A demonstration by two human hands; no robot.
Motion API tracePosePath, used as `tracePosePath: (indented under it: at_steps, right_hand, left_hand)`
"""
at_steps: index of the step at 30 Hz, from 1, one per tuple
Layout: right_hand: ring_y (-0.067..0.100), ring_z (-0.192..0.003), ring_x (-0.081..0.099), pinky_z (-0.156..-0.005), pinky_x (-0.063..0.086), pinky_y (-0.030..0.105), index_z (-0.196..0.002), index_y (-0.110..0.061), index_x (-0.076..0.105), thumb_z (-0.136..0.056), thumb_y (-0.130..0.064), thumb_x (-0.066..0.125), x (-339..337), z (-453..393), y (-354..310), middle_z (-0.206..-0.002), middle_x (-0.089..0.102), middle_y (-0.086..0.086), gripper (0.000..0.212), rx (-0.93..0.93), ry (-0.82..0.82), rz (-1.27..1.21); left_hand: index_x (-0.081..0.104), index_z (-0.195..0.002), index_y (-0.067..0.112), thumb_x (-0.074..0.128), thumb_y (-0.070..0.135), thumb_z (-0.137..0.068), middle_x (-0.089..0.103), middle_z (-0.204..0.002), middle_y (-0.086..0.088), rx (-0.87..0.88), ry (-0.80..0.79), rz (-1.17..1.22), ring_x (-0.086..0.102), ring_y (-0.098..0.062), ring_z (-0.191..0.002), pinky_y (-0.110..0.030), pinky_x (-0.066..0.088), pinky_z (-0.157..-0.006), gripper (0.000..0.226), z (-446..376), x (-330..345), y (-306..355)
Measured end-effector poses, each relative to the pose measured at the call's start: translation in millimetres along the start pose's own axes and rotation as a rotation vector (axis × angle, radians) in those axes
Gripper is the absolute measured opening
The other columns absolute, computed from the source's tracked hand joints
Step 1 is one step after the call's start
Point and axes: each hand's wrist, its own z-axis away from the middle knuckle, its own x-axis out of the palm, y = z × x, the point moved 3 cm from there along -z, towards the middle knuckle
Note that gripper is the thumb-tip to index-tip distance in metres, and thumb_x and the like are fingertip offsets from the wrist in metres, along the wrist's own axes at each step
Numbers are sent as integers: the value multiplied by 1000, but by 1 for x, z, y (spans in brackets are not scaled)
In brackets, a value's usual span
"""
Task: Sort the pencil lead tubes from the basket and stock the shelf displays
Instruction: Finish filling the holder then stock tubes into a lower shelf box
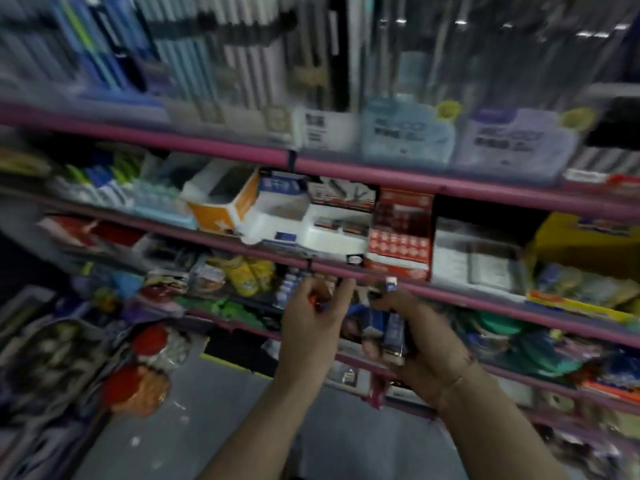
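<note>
**A handful of lead tubes held over the aisle floor**

The right hand [420, 344] had its grip closed around a bundle of blue and white pencil lead tubes [393, 336], held just in front of the pink shelf edge [450, 294]. The left hand [313, 318] pinched something small and reddish; blur hid what it was. With so many tubes in one grip, drawing one out could have loosened the rest and dropped them to the floor [214, 427]. The tubes stood roughly upright, long axis vertical, one white-capped end poking up toward the white display box [332, 233].
</note>
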Motion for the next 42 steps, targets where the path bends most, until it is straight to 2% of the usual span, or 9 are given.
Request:
tracePosePath:
  at_steps: [7,12,18,22,26,30,33,36,42]
  right_hand:
    - [18,-58,59,-39,40,22,-92,-5,65,-83,-18,63,99,-69,-2,-79,67,11,16,-102,-136,48]
    - [14,-47,56,-36,38,20,-82,-3,65,-85,-11,62,127,-133,-24,-68,67,12,9,-167,81,136]
    - [24,-68,60,-61,52,30,-78,-5,63,-86,-15,62,150,-224,-44,-76,64,14,12,-260,215,831]
    - [23,-103,58,-85,44,27,-109,-22,51,-89,-27,55,158,-252,-40,-114,61,12,22,-184,115,1546]
    - [29,-130,41,-105,37,38,-137,-30,37,-85,-32,56,159,-249,-40,-143,43,6,55,-342,179,1795]
    - [29,-127,43,-105,33,29,-137,-17,44,-88,-23,56,156,-213,-49,-139,47,10,51,-483,253,1668]
    - [29,-100,60,-86,45,30,-103,-7,66,-88,-4,53,137,-166,-57,-109,66,17,20,-517,395,1096]
    - [27,-70,59,-61,52,36,-85,-8,58,-86,5,54,119,-103,-54,-83,61,18,14,-368,134,523]
    - [17,-65,60,-65,55,34,-82,-3,61,-72,1,76,57,-22,-72,-74,66,16,17,-627,197,692]
  left_hand:
    - [48,-70,12,56,35,-93,46,-59,-1,35,-142,-6,47,-13,-54,-23,36,-50,34,-93,-57,-6]
    - [59,-74,19,45,41,-97,57,-65,-3,-368,-107,160,53,-11,-52,-23,38,-49,35,-164,-75,-17]
    - [55,-78,20,50,11,-95,49,-73,-6,-399,-354,-81,42,-13,-59,-29,36,-60,19,-197,-86,-44]
    - [64,-87,12,53,2,-91,63,-77,-6,-552,-300,199,54,-7,-57,-19,40,-52,15,-197,-95,-55]
    - [68,-86,8,46,14,-96,71,-68,-3,-542,-328,596,65,-10,-60,-20,47,-52,25,-191,-103,-52]
    - [75,-78,15,33,43,-98,64,-69,-3,-468,-389,506,60,-14,-64,-27,43,-60,55,-186,-100,-43]
    - [75,-63,26,31,50,-97,58,-58,5,-376,-360,261,59,-4,-54,-18,44,-51,61,-176,-92,-25]
    - [70,-66,24,43,58,-89,57,-46,8,-282,-337,267,53,-3,-38,-15,40,-40,49,-155,-73,-4]
    - [72,-68,27,60,51,-85,72,-73,-2,-195,-433,234,70,-22,-76,-36,57,-66,32,-104,17,27]
